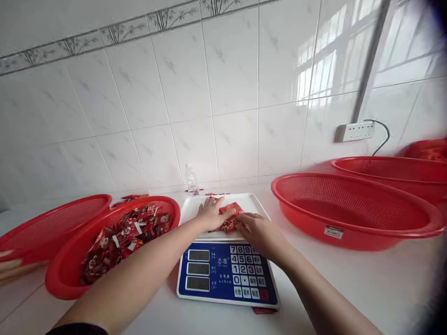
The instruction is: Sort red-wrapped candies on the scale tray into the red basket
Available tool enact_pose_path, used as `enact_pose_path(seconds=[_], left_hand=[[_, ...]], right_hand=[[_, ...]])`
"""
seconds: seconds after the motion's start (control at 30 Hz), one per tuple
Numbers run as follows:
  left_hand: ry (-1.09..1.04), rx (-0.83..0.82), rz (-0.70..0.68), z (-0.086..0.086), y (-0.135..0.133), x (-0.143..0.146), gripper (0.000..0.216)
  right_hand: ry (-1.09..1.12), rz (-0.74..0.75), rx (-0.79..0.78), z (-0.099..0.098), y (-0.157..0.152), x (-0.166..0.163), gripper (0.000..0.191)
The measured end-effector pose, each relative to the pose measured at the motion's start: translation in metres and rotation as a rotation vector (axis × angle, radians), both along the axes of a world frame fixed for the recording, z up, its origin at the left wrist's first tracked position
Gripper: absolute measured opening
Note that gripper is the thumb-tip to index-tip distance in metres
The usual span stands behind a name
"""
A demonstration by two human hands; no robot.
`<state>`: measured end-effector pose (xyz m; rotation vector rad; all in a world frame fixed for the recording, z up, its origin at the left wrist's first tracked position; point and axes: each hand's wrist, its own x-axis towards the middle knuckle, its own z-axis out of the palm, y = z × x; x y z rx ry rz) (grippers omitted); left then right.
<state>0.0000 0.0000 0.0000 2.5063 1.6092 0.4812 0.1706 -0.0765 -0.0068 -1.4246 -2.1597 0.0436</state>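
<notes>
A red printed packet (232, 210) lies on the white weighing pan (249, 203) of a digital scale, with both hands on it. My left hand (210, 214) holds its left side, thumb stretched across the packet and the fingers partly hiding that edge. At the right side my right hand (256, 229) grips the packet, with fingers curled against it. Below the pan is the scale's blue panel (223, 274), with three displays on the left and a keypad partly behind my right hand. The display digits are too dim to read.
To the left, a red basket (174, 211) holds many small red packets (129, 237), beside another red basket (56, 223). Large red baskets (349, 228) stand at the right. A clear plastic bottle (191, 177) is against the tiled wall, and a power socket (358, 131) with a cable sits at right.
</notes>
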Motion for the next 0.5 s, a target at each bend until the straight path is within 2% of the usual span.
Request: enact_pose_path(seconds=[0.2, 0.3, 0.4, 0.5], left_hand=[[-0.053, 0.038, -0.09, -0.004, 0.0, 0.013, 0.051], [-0.138, 0.058, -0.116, 0.002, 0.001, 0.008, 0.049], [-0.225, 0.067, -0.09, 0.019, 0.007, -0.013, 0.041], [-0.272, 0.065, 0.04, 0.04, 0.017, -0.053, 0.031]], right_hand=[[0.007, -0.095, 0.011, -0.002, 0.005, 0.005, 0.026], [0.016, -0.145, 0.024, -0.001, 0.008, 0.008, 0.026], [0.019, -0.164, 0.033, -0.001, 0.009, 0.01, 0.025], [0.025, -0.17, 0.032, -0.001, 0.009, 0.009, 0.025]])
